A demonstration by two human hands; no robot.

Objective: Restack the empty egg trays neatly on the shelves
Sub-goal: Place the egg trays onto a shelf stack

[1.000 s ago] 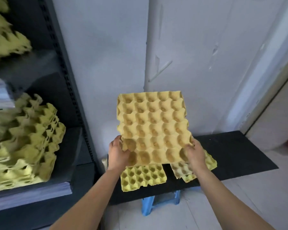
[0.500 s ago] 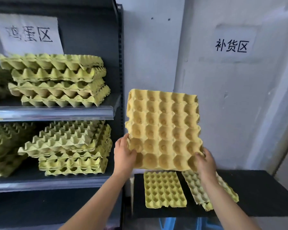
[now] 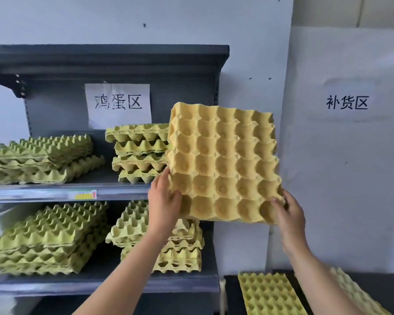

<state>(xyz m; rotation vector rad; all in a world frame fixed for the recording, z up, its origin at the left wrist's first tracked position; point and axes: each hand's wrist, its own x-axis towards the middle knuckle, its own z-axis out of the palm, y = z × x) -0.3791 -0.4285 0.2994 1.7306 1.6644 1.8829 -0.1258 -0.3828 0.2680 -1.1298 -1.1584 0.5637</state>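
Egg trays of yellow-green moulded pulp sit in four uneven stacks on a dark grey metal shelving unit (image 3: 105, 64) filling the left half of the frame. At far left, one low, skewed stack (image 3: 43, 155) rests on the upper shelf (image 3: 32, 193), and under it a taller, slanting stack (image 3: 48, 239) rests on the lower shelf (image 3: 89, 285). Above, a white paper sign (image 3: 118, 103) with black handwritten characters hangs on the unit's back panel. Right of that sign, a third stack (image 3: 139, 153) stands on the upper shelf, its layers offset. A fourth stack (image 3: 182, 253) sits beneath it on the lower shelf, partly hidden by the left forearm (image 3: 132, 269).

At centre, the left hand (image 3: 163, 201) grips the lower left edge of a single paler yellow pulp egg tray (image 3: 225, 162), thumb on the cupped face, fingers curled out of sight behind. That tray is held in the air, nearly upright and tilted slightly, cups facing the camera, overlapping the shelving unit's right end and the white wall (image 3: 248, 64). The right hand (image 3: 288, 212) grips its lower right corner, thumb pressed on the front, fingers wrapped behind.

At upper right, a second white sign (image 3: 347, 102) with black characters is fixed to the wall. At bottom right, a yellow tray (image 3: 268, 294) lies flat on a black surface (image 3: 231, 292), and a paler tray (image 3: 362, 296) lies beside it, partly behind the right forearm (image 3: 316, 269).
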